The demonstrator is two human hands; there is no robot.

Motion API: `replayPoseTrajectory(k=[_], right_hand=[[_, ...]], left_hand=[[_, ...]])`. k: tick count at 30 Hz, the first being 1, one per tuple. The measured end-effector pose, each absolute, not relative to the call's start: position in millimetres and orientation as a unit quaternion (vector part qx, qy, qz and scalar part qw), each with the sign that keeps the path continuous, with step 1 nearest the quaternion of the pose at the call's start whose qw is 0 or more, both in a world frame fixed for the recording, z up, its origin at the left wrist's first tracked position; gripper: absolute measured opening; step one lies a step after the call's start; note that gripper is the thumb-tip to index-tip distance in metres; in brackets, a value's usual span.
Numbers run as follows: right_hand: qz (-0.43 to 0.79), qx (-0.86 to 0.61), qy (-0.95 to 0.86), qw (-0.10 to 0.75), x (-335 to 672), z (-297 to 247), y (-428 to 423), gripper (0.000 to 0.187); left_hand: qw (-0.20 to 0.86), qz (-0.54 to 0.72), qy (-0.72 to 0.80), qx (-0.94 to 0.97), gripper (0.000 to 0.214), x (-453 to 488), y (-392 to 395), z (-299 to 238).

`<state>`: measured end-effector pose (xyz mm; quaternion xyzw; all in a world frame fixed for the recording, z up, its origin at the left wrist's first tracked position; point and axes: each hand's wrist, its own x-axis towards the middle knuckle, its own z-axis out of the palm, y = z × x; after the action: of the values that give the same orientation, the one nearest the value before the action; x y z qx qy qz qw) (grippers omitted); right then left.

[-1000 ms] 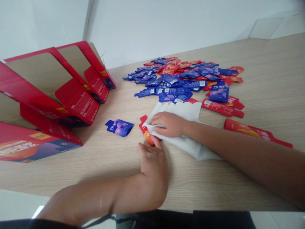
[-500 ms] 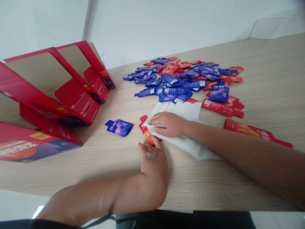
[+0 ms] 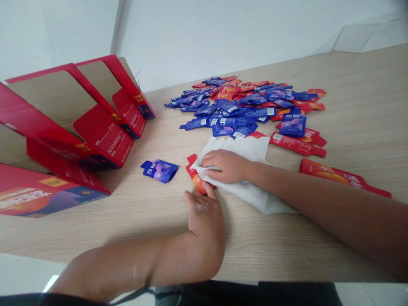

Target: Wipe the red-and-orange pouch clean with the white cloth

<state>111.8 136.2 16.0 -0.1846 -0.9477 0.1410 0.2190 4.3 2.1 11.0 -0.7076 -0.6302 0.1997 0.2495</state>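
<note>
A red pouch (image 3: 193, 170) with an orange print lies flat on the table, partly covered by a white cloth (image 3: 251, 148). My left hand (image 3: 204, 212) holds the pouch's near end against the table, thumb on one side and a finger on the other. Over the pouch's right part, my right hand (image 3: 226, 165) presses down with its fingers closed on the cloth. The cloth spreads out beneath my right wrist. To the left lies a single blue pouch (image 3: 160, 171), touched by neither hand.
Open red boxes (image 3: 105, 136) stand in a row at the left. A heap of blue and red pouches (image 3: 229, 106) lies at the back, near the white wall (image 3: 223, 38). One red pouch (image 3: 341, 176) lies beyond my right forearm. The wooden table (image 3: 143, 221) ends just before me.
</note>
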Motion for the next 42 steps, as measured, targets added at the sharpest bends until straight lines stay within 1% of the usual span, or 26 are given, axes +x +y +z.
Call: replayPoseTrajectory(k=[5, 13, 19, 28, 36, 42], right_hand=[[0.135, -0.187, -0.949, 0.216, 111.8, 16.7, 135.7, 0.016], [0.139, -0.189, -0.948, 0.215, 111.7, 17.1, 135.5, 0.016], [0.137, -0.189, -0.948, 0.215, 111.8, 16.3, 135.9, 0.016], [0.134, -0.186, -0.949, 0.217, 111.6, 16.5, 135.7, 0.016], [0.145, -0.189, -0.947, 0.214, 111.5, 17.1, 135.2, 0.016], [0.141, -0.191, -0.946, 0.221, 111.5, 16.5, 135.3, 0.016]], left_hand=[[0.223, 0.198, -0.640, -0.709, 0.053, 6.3, 1.1, 14.7], [0.233, 0.192, -0.636, -0.710, 0.052, 6.7, 1.7, 15.7], [0.202, 0.167, -0.646, -0.717, 0.050, 6.0, 1.5, 15.6], [0.243, 0.201, -0.624, -0.715, 0.050, 3.9, 2.0, 11.3], [0.237, 0.215, -0.624, -0.713, 0.052, 4.9, 2.7, 12.7], [0.263, 0.221, -0.618, -0.707, 0.052, 4.8, 2.2, 11.3]])
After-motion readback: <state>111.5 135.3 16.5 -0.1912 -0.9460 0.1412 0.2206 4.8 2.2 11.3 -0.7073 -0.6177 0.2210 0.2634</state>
